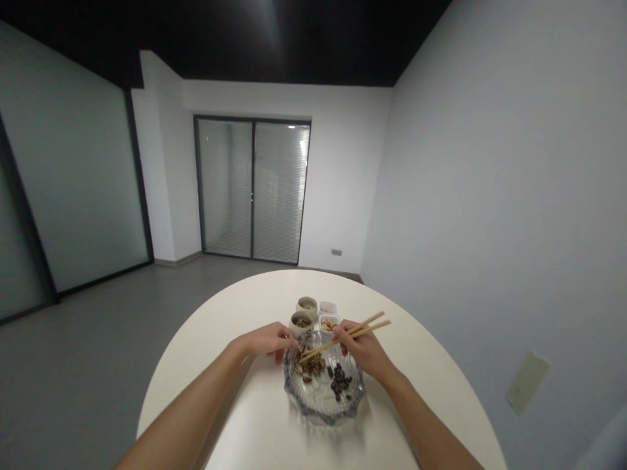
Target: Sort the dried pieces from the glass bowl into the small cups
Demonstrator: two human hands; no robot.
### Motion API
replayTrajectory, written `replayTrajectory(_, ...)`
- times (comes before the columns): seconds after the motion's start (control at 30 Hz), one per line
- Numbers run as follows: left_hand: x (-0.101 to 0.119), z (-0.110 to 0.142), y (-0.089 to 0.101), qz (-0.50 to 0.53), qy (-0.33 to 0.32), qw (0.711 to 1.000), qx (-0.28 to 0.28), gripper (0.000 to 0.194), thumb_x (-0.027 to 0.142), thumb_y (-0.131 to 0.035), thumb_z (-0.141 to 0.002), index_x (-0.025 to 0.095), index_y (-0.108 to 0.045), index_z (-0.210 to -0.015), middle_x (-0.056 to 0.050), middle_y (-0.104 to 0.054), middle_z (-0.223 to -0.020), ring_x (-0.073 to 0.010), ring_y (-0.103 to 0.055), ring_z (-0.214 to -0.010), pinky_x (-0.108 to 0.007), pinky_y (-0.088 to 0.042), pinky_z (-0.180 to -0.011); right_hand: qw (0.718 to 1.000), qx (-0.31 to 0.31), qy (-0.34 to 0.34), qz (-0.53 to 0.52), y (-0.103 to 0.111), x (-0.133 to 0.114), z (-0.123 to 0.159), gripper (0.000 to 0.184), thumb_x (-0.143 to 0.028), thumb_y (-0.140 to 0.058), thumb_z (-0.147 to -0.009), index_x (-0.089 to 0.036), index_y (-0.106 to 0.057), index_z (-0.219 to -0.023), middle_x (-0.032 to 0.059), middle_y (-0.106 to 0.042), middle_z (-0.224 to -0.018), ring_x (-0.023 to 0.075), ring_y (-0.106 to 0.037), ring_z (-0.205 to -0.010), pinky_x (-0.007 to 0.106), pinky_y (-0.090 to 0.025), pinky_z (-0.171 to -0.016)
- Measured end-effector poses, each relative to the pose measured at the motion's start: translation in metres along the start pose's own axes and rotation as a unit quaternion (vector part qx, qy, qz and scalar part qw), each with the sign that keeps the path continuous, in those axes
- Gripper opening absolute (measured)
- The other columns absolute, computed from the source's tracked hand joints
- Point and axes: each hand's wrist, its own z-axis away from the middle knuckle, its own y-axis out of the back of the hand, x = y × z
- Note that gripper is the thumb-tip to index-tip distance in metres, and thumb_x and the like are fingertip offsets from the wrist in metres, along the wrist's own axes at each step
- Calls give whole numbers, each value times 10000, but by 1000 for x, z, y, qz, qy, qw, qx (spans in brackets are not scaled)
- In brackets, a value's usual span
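A pair of wooden chopsticks (368,328) is in my right hand (361,348), whose fingers are closed round them. Their tips reach down into a heap of brown, seed-like pieces (313,365) on the left side of a clear glass bowl (321,414) with a scalloped rim. Dark, almost black dried pieces (339,385) lie in the bowl's right half. At the bowl's upper left rim, my left hand (268,339) grips the edge with thumb and bent fingers; part of this grip is hidden.
Behind the bowl stand two greenish cups, the nearer cup (300,331) holding brown pieces and the farther cup (307,312). Beside them are two white containers, the nearer container (329,333) with pale pieces, the farther (328,306). All rest on a round cream table (235,405).
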Motion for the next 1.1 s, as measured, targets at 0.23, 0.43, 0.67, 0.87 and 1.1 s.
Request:
replayTrajectory(0.23, 3, 2, 1, 7, -1, 1000, -4, 424, 529, -549, -825, 135, -698, -875, 10, -581, -565, -140, -549, -510, -230, -317, -459, 1000, -15, -11, -9, 0, -5, 1, 406, -533, -553, -906, -191, -661, -717, -19, -559, -511, 139, -521, -505, 239, -422, -522)
replayTrajectory(0.43, 4, 2, 0, 8, -3, 1000, -3, 416, 532, -555, -815, 138, -685, -851, 20, -574, -553, -129, -523, -485, -229, -306, -454, 1000, -7, 5, 2, 2, -7, 2, 425, -531, -528, -924, -186, -668, -721, -15, -559, -517, 140, -528, -517, 239, -428, -530)
replayTrajectory(0.67, 7, 3, -1, 10, 1, 1000, -1, 403, 529, -557, -800, 142, -669, -795, 13, -578, -545, -134, -530, -490, -230, -309, -457, 999, 41, 21, -27, 9, -2, 0, 486, -592, -514, -917, -177, -676, -723, -15, -552, -496, 139, -518, -489, 240, -417, -507)
replayTrajectory(0.87, 3, 2, 0, 1, 8, 1000, 1, 423, 537, -548, -806, 137, -680, -837, 1, -588, -558, -141, -536, -506, -232, -324, -465, 987, 151, 51, -32, 10, 1, -3, 472, -576, -526, -928, -187, -681, -710, -6, -573, -515, 152, -536, -522, 261, -431, -556)
replayTrajectory(1.1, 0, 1, 0, -3, 9, 1000, 0, 419, 525, -537, -808, 134, -683, -844, -6, -597, -573, -147, -540, -522, -233, -335, -469, 983, 173, 53, -9, 0, 8, -7, 440, -541, -526, -943, -181, -693, -754, 0, -590, -555, 160, -545, -550, 271, -426, -586)
